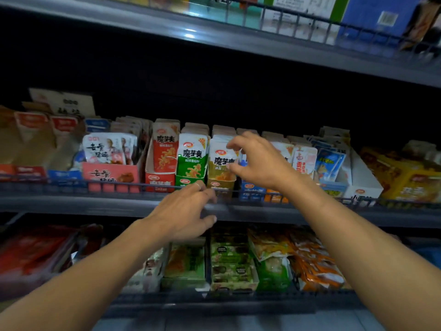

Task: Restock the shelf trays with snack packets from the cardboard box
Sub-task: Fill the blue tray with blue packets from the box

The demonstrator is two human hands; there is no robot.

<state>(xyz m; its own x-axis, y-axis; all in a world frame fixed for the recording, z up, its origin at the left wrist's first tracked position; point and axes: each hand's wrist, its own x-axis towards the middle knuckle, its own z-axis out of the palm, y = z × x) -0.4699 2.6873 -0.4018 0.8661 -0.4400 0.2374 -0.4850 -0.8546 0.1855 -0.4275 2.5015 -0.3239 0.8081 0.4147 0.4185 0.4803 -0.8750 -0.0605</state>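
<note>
On the middle shelf stand several cardboard trays of snack packets: a red tray [160, 177], a green tray [188, 180] and a yellow-brown tray [220, 183]. My right hand [257, 161] reaches to the front packets of the yellow-brown tray [220, 161], thumb and fingers curved at their right edge, holding nothing that I can make out. My left hand [183, 211] hovers by the wire rail [133, 186] in front of the green tray, fingers relaxed and empty. The cardboard box is out of view.
Left of the red tray is a pink tray [109, 174] of white packets. Blue and orange trays [253, 191] and a white box [362, 185] lie to the right. The lower shelf [214, 299] holds more packets; the upper shelf [238, 39] overhangs.
</note>
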